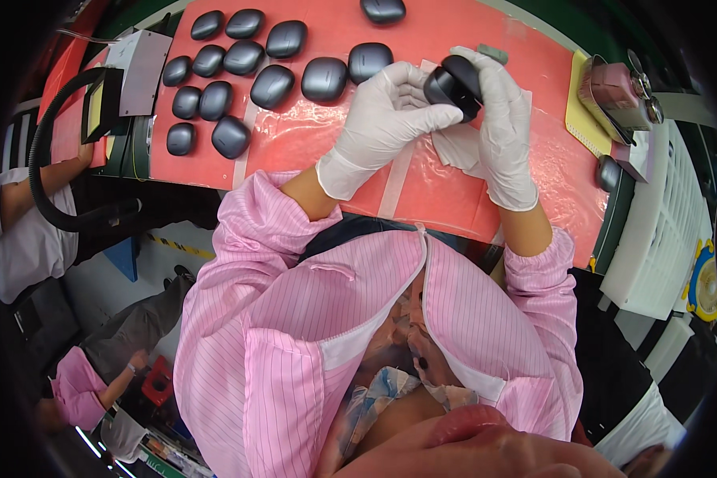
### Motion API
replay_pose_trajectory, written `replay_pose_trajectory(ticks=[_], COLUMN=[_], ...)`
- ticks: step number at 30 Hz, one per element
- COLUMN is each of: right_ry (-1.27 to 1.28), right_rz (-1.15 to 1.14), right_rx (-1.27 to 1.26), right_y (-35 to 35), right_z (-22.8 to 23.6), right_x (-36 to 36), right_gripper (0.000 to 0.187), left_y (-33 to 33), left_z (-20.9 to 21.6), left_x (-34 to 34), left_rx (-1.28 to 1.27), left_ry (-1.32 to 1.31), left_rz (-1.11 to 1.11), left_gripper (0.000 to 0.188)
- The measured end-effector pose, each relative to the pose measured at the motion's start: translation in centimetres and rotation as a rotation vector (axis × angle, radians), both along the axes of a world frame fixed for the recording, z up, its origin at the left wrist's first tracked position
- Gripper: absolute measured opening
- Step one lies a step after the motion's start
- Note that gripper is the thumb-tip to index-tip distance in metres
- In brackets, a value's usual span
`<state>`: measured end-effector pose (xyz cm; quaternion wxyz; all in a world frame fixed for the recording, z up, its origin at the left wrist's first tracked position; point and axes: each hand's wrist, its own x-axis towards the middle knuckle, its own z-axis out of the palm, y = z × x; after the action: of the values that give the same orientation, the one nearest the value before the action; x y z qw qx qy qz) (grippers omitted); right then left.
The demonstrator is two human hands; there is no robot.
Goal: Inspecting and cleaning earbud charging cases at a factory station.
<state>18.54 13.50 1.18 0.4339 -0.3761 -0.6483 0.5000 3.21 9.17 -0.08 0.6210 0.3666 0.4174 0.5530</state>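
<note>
Both my hands wear thin white gloves and are raised over the pink mat (pixel 295 151). Between them is a small, dark, rounded case (pixel 455 84), much like an earbud charging case, its lid apparently tilted open. My left hand (pixel 378 127) grips its left side, with the thumb along the lower edge. On its right side, the fingers of my right hand (pixel 502 123) are wrapped round it. A white cloth or paper (pixel 458 150) lies under the hands. Just left of them rest similar closed grey cases, the nearest being one case (pixel 323 80) and another case (pixel 370 61).
Several more grey cases (pixel 244 57) are spread over the mat's left part. At right are a yellow notepad (pixel 579 111), a pinkish container (pixel 613 86) and a lone case (pixel 608 173). A black flexible hose (pixel 40 171) curves at the left, near another person's arm (pixel 56 175).
</note>
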Motion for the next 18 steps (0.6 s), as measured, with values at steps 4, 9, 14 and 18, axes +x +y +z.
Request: replay_pose_trajectory(ticks=[4, 9, 14, 18], right_ry=[0.083, -0.112, -0.445, -0.656], right_rz=[-0.194, 0.113, -0.243, -0.118], right_rx=[-0.043, 0.253, 0.103, 0.559], right_y=[0.2, -0.8, -4.1, -6.2], right_z=[-0.3, 0.6, 1.7, -0.6], right_x=[0.0, 0.0, 2.0, 1.6], right_gripper=[0.029, 0.03, 0.024, 0.023], left_y=[0.1, -0.7, -7.5, -15.2], left_z=[-0.1, 0.9, 2.1, -1.3], left_x=[0.4, -1.3, -7.4, -14.9], left_rx=[0.116, -0.124, 0.105, 0.025], left_ry=[0.041, -0.398, -0.24, -0.344], left_rz=[-0.071, -0.377, -0.323, -0.399], left_gripper=[0.043, 0.039, 0.053, 0.07])
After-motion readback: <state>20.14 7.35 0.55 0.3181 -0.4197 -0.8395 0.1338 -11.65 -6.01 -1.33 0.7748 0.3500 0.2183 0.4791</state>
